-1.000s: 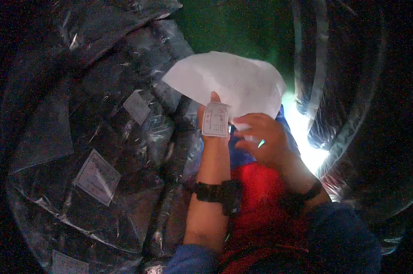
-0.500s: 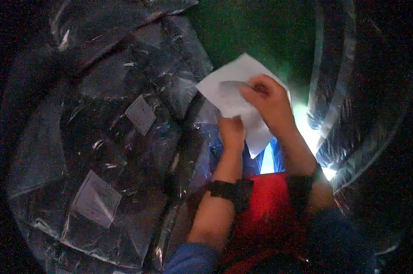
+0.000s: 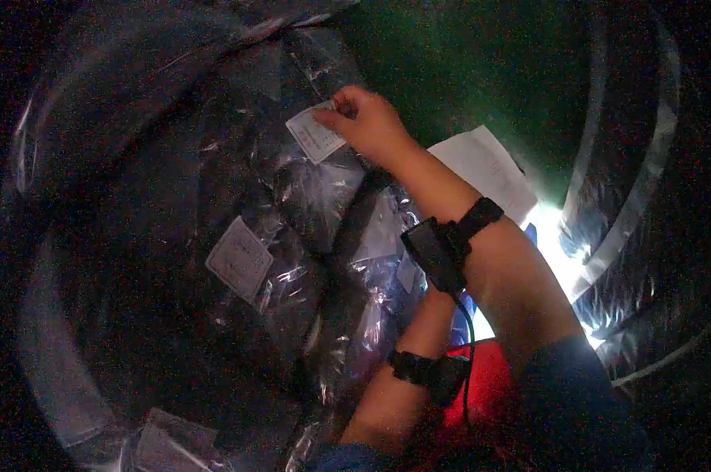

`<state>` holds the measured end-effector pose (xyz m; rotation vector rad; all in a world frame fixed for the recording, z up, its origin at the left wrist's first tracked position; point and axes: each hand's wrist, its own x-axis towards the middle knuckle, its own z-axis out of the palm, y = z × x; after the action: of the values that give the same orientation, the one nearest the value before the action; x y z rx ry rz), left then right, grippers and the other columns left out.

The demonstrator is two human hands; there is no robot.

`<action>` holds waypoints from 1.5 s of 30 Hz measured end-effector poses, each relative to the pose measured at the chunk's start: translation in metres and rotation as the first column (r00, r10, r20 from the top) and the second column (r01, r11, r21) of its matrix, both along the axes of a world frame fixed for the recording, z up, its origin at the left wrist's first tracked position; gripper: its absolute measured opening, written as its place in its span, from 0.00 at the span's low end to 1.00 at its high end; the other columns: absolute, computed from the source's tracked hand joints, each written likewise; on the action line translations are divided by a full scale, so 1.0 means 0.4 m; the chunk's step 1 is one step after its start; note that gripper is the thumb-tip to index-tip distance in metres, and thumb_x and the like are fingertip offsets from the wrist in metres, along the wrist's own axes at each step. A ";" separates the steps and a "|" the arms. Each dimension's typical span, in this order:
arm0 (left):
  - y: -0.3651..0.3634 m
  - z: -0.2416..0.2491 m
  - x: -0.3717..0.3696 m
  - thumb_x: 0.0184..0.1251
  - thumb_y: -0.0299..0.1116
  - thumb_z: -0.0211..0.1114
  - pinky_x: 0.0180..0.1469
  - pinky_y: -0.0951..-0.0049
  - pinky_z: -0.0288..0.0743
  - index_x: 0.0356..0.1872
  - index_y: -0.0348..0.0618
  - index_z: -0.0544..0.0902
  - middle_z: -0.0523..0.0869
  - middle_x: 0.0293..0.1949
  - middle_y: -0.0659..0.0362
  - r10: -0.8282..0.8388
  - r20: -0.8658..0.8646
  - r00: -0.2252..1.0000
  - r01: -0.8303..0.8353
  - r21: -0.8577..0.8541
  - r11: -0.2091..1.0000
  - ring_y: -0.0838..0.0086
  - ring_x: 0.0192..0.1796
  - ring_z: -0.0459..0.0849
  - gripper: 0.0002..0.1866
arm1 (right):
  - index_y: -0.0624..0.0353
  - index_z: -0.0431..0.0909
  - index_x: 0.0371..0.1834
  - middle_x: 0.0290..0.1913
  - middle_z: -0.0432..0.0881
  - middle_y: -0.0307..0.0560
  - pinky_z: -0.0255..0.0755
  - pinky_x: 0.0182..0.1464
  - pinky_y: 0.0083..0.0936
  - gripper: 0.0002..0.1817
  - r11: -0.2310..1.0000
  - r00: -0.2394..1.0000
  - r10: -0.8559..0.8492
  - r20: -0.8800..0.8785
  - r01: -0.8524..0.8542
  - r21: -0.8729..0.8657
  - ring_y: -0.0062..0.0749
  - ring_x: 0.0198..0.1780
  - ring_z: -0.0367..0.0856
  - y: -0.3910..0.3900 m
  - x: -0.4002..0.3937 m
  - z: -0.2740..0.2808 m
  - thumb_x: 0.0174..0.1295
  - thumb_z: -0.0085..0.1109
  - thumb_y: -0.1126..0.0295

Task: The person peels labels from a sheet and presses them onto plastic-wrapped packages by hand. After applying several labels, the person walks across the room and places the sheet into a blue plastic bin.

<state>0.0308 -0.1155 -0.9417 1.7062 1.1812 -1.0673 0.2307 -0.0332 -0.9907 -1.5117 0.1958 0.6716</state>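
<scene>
My right hand (image 3: pixel 363 122) pinches the upper right corner of a small white printed label (image 3: pixel 317 135), which lies against clear plastic wrapping (image 3: pixel 312 189) over dark packages. My left hand is mostly hidden behind my right forearm; only its wrist (image 3: pixel 436 311) shows below. Beyond that forearm a larger white sheet of paper (image 3: pixel 489 161) sticks out, with faint print on it. Whether my left fingers grip the sheet is hidden.
Similar labels sit on the wrapped packages, one in the middle (image 3: pixel 241 258) and one at the bottom left (image 3: pixel 174 444). A bright light (image 3: pixel 556 244) glares on the right, beside a plastic-wrapped roll (image 3: pixel 662 220). The green floor (image 3: pixel 450 71) shows at the top. Dark straps with small devices circle both my forearms.
My right hand has moved left from the large sheet to the wrapped packages, with a small label in its fingers. The sheet has shifted right in view, and the view itself has moved.
</scene>
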 end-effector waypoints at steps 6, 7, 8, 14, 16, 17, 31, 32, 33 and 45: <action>-0.001 -0.010 0.007 0.61 0.42 0.57 0.40 0.64 0.72 0.36 0.30 0.79 0.83 0.33 0.44 0.025 -0.012 1.000 -0.025 -0.035 0.999 0.58 0.38 0.82 0.19 | 0.62 0.77 0.33 0.28 0.80 0.49 0.72 0.35 0.28 0.20 1.000 0.998 0.009 0.066 -0.007 -0.019 0.33 0.30 0.78 0.027 0.010 -0.025 0.47 0.68 0.57; 0.001 -0.010 0.008 0.61 0.42 0.57 0.40 0.64 0.72 0.36 0.30 0.79 0.83 0.33 0.44 0.025 -0.015 1.000 -0.026 -0.041 0.999 0.58 0.38 0.82 0.19 | 0.62 0.77 0.33 0.29 0.80 0.49 0.72 0.34 0.28 0.20 1.000 0.997 0.010 0.072 -0.010 -0.005 0.33 0.30 0.78 0.030 0.010 -0.022 0.46 0.68 0.57; 0.001 -0.008 0.007 0.61 0.42 0.57 0.40 0.64 0.72 0.36 0.30 0.79 0.83 0.33 0.44 0.027 -0.017 0.999 -0.027 -0.047 0.999 0.58 0.38 0.82 0.19 | 0.62 0.77 0.32 0.28 0.79 0.49 0.72 0.34 0.28 0.20 0.999 0.997 0.024 0.075 -0.022 -0.023 0.34 0.30 0.78 0.034 0.009 -0.022 0.45 0.69 0.56; 0.004 0.002 -0.006 0.61 0.43 0.57 0.40 0.64 0.72 0.36 0.30 0.79 0.83 0.33 0.44 0.048 -0.032 0.998 -0.050 -0.045 0.998 0.58 0.38 0.82 0.20 | 0.60 0.72 0.48 0.42 0.78 0.53 0.71 0.46 0.32 0.31 0.988 0.988 0.121 0.096 -0.111 -0.108 0.42 0.43 0.77 0.063 -0.010 -0.004 0.43 0.70 0.55; 0.008 0.011 -0.014 0.61 0.43 0.57 0.40 0.64 0.72 0.36 0.29 0.79 0.83 0.33 0.44 0.055 -0.035 0.998 -0.056 -0.021 0.998 0.58 0.37 0.82 0.20 | 0.60 0.66 0.57 0.52 0.73 0.57 0.68 0.54 0.34 0.36 0.986 0.975 -0.032 0.221 0.066 -0.152 0.47 0.53 0.73 0.059 -0.032 0.041 0.45 0.69 0.56; 0.007 0.016 -0.019 0.61 0.43 0.57 0.40 0.64 0.72 0.36 0.29 0.78 0.83 0.33 0.44 0.057 -0.033 0.998 -0.057 -0.009 0.998 0.58 0.37 0.82 0.21 | 0.61 0.62 0.60 0.56 0.69 0.58 0.64 0.57 0.34 0.38 0.990 0.972 -0.031 0.232 0.061 -0.125 0.49 0.57 0.68 0.056 -0.039 0.063 0.47 0.67 0.58; 0.072 0.099 0.174 0.62 0.45 0.57 0.41 0.64 0.71 0.37 0.28 0.78 0.82 0.34 0.44 0.059 0.177 0.982 -0.090 0.176 0.980 0.59 0.37 0.81 0.23 | 0.54 0.58 0.65 0.62 0.65 0.57 0.56 0.64 0.32 0.31 0.996 0.995 0.031 -0.091 -0.039 -0.082 0.47 0.62 0.64 -0.249 -0.016 0.122 0.60 0.52 0.56; 0.077 0.106 0.182 0.62 0.45 0.57 0.41 0.64 0.71 0.37 0.28 0.78 0.82 0.34 0.44 0.069 0.179 0.981 -0.099 0.167 0.981 0.59 0.37 0.81 0.23 | 0.57 0.60 0.63 0.59 0.68 0.58 0.59 0.62 0.34 0.32 0.979 0.998 0.048 -0.031 -0.053 -0.197 0.51 0.59 0.67 -0.330 -0.006 0.104 0.58 0.55 0.54; 0.085 0.086 0.168 0.62 0.44 0.57 0.44 0.67 0.71 0.42 0.28 0.76 0.82 0.38 0.45 0.184 0.170 0.968 -0.203 0.104 0.974 0.60 0.41 0.81 0.23 | 0.56 0.63 0.62 0.58 0.69 0.57 0.60 0.61 0.34 0.31 0.959 0.996 0.077 -0.037 -0.084 -0.269 0.50 0.59 0.68 -0.387 -0.009 0.083 0.58 0.55 0.53; 0.088 0.184 0.279 0.57 0.34 0.64 0.47 0.72 0.72 0.50 0.32 0.73 0.80 0.43 0.53 0.527 0.017 0.850 -0.486 -0.362 0.796 0.71 0.42 0.79 0.21 | 0.62 0.76 0.44 0.42 0.80 0.48 0.70 0.47 0.27 0.22 0.902 0.841 0.353 -0.410 -0.422 -0.088 0.31 0.44 0.77 -0.568 0.008 0.023 0.55 0.59 0.54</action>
<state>0.1426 -0.0804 -0.8681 1.0705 1.1996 -0.7661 0.2339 -0.2603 -0.9813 -1.5909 0.2529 1.3153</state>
